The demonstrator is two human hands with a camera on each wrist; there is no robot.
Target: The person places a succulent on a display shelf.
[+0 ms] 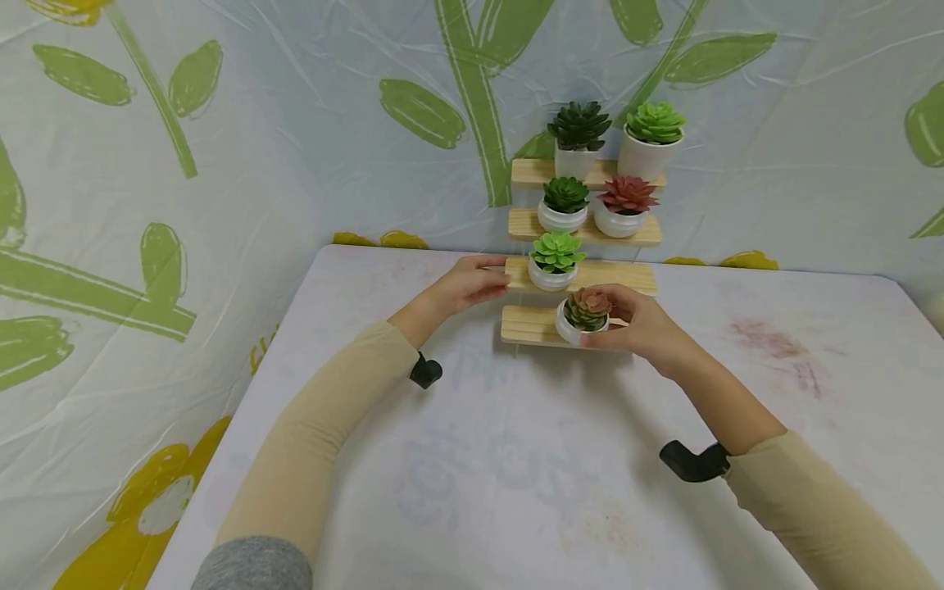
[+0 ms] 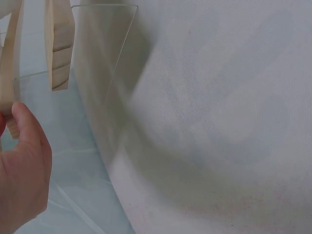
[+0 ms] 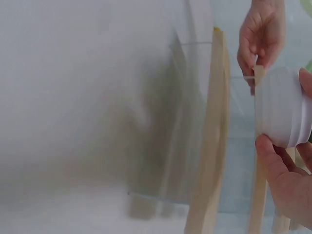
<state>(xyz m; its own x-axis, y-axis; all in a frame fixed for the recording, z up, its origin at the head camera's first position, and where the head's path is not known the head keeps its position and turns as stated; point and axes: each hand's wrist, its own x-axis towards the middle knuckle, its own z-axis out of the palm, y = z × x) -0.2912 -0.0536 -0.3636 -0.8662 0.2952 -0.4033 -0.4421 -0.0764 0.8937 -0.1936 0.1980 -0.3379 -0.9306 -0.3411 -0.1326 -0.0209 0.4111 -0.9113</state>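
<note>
My right hand [image 1: 649, 332] holds a small potted succulent [image 1: 587, 310] with brownish-red and green leaves by its ribbed white pot [image 3: 280, 108], thumb and fingers around the sides. In the right wrist view this pot is apart from the lowest wooden board [image 3: 210, 126], in front of the board above. At the stand's left side, my left hand [image 1: 468, 283] pinches the end of the second-lowest board [image 1: 615, 275]; its thumb [image 2: 24, 117] shows against the wood in the left wrist view. On that board stands a bright green succulent [image 1: 556, 252] in a white pot.
Clear panels [image 2: 112, 39] carry the stepped boards. Higher up stand a dark green succulent [image 1: 565, 195] and a red one [image 1: 627, 195]; on top, another dark green succulent [image 1: 578, 127] and a light green one [image 1: 655, 123]. Behind the white-covered table [image 1: 442, 492] hangs a leaf-patterned cloth [image 1: 295, 123].
</note>
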